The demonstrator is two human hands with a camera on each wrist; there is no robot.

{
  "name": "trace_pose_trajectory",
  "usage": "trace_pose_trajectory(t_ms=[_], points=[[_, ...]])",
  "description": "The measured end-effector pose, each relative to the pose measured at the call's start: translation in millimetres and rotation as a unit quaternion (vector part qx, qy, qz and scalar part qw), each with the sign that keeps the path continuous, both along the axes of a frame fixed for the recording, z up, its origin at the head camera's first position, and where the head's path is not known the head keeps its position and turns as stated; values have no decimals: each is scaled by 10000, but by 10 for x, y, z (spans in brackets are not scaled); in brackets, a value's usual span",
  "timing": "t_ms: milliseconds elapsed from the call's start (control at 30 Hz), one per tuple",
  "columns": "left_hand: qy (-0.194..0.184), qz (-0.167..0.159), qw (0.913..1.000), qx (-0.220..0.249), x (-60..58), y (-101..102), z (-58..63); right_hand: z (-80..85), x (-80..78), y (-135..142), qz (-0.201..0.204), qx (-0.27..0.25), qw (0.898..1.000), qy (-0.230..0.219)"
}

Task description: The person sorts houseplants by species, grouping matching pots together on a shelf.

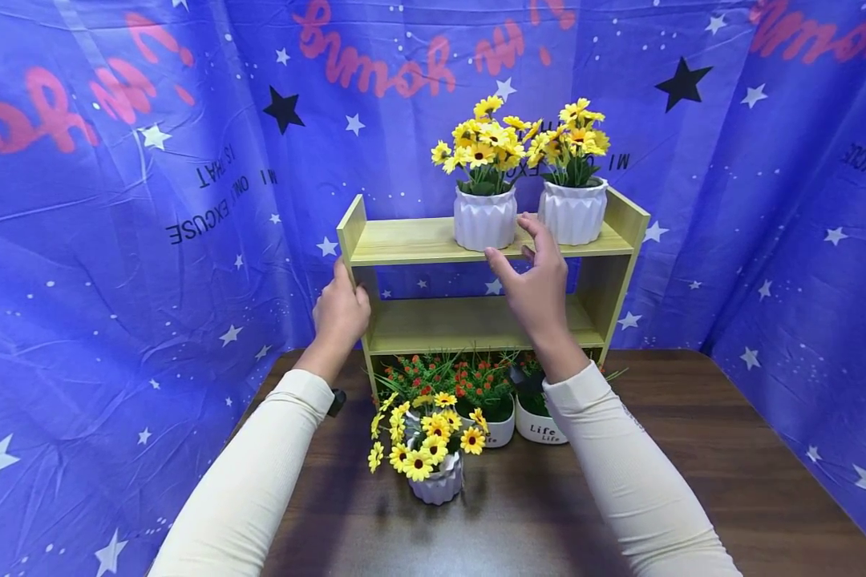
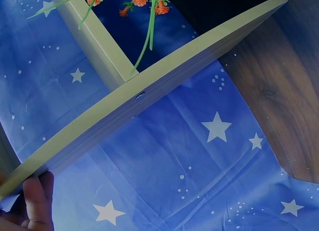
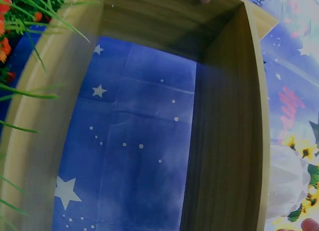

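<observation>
A light wooden shelf [image 1: 469,320] stands upright on the table. My left hand [image 1: 341,312] grips its left side panel; in the left wrist view, fingers [image 2: 40,196] wrap the panel's edge. On the top board, toward the right, sit two white ribbed pots of yellow daisy-like flowers, a left pot [image 1: 485,218] and a right pot [image 1: 574,212]. My right hand [image 1: 537,292] is raised in front of them, thumb and forefinger spread near the left pot's lower right side. Whether they touch it cannot be told.
A third pot of yellow flowers [image 1: 436,481] stands on the dark wooden table [image 1: 520,521] before the shelf. Behind it, under the shelf's lower board, white planters [image 1: 541,425] hold red-flowered plants [image 1: 479,377]. A blue starry curtain [image 1: 151,320] surrounds the table.
</observation>
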State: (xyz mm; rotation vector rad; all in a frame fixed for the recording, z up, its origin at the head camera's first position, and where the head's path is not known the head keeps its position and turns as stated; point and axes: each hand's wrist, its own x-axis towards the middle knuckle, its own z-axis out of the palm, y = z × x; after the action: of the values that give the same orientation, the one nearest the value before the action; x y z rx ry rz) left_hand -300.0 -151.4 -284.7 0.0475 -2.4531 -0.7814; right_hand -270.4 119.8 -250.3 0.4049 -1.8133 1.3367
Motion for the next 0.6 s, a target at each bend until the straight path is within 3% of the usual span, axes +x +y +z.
trace_pose_trajectory(t_ms=[267, 533, 600], points=[[42, 7, 10000, -23, -2, -4, -2, -329, 250, 39, 117, -253, 9987, 426], [14, -22, 10000, -49, -1, -6, 6, -411, 723, -17, 44, -527, 9983, 243], [25, -17, 10000, -56, -5, -8, 3, -515, 742, 14, 31, -501, 9986, 142]])
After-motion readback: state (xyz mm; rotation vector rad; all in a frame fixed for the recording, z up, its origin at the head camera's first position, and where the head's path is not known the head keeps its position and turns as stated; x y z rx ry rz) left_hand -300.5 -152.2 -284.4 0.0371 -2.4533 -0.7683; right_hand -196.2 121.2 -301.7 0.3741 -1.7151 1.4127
